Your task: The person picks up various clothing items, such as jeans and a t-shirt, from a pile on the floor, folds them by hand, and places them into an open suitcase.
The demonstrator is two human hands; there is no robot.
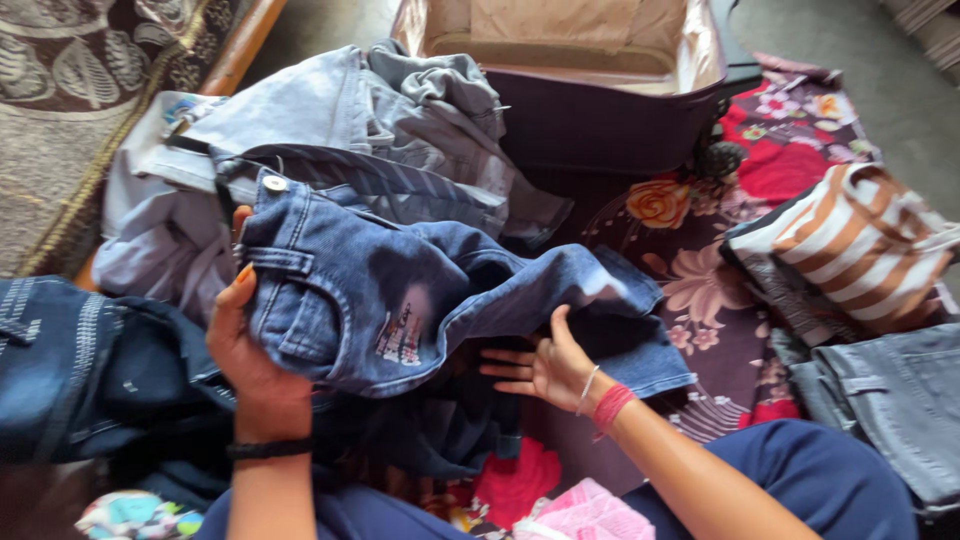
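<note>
My left hand (250, 360) grips the waistband of a pair of blue jeans (400, 290) with a faded, distressed patch, holding them up over a heap of clothes. My right hand (540, 365) is under the jeans' leg, palm up with fingers spread, touching the fabric from below. It wears a red thread band and a thin bangle at the wrist; the left wrist has a black band. The jeans' leg trails to the right across a floral sheet (720, 290).
A pile of pale blue and grey denim (350, 120) lies behind. An open dark suitcase (600, 110) with a tan lining stands at the back. Dark blue clothing (80, 370) lies left. A brown-and-white striped garment (860, 245) and grey jeans (890, 400) lie right.
</note>
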